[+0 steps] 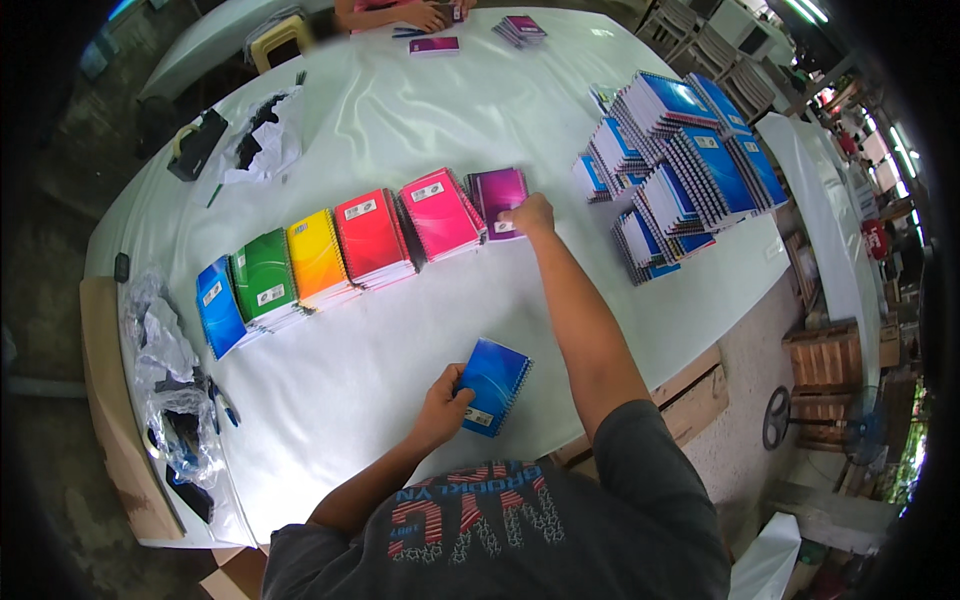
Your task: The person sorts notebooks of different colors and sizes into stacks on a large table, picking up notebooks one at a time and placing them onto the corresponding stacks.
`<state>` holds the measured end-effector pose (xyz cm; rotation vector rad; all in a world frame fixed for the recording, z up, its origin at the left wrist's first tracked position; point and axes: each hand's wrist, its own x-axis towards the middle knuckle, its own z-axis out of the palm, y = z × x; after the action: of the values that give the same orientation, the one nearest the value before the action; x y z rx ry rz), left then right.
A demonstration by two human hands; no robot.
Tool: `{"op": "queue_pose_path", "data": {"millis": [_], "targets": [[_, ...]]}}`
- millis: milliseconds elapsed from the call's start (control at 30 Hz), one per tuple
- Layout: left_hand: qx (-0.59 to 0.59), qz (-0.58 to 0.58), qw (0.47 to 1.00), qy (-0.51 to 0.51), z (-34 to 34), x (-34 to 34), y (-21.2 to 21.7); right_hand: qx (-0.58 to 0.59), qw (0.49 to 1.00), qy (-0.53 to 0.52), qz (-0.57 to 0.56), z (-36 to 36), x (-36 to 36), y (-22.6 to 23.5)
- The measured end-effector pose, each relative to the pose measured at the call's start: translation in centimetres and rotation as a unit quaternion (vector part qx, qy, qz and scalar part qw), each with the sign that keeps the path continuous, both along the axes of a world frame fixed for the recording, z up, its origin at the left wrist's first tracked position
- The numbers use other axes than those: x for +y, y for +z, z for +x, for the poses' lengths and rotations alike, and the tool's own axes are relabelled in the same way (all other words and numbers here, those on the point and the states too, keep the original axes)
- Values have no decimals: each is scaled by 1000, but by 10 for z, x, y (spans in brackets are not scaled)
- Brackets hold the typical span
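My left hand (444,408) grips a blue spiral notebook (492,385) by its left edge, close to my body. My right arm stretches forward, and my right hand (530,214) closes on the near right corner of a purple notebook (497,192); its fingertips are partly hidden. To the left of the purple one runs a row of notebook stacks: pink (440,212), red (372,236), yellow (317,255) and green (265,275). At the row's left end leans a blue notebook (220,308).
Tall piles of blue notebooks (712,160) stand at the right. Across the white-covered table (370,120), another person's hands (428,16) work near purple notebooks (435,45). A tape dispenser (198,146), plastic wrapping (168,345) and pliers (226,402) lie along the left side.
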<state>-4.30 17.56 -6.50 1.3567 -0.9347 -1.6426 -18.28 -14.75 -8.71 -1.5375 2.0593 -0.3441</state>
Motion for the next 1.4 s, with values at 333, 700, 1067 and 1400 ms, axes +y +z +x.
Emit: {"op": "queue_pose_path", "data": {"millis": [333,700,1067,1400], "targets": [[-78,-17,997,15,53,15,21,-607,792,-16,-63,-71,125,17],[-354,-180,909,-129,71,25,81,-667,744,-32,32,-99,286,19],[-638,-302,705,62,149,12,127,-657,741,-38,132,-63,317,16],[-693,131,619,345,316,-28,47,-758,634,37,149,-46,322,12]]}}
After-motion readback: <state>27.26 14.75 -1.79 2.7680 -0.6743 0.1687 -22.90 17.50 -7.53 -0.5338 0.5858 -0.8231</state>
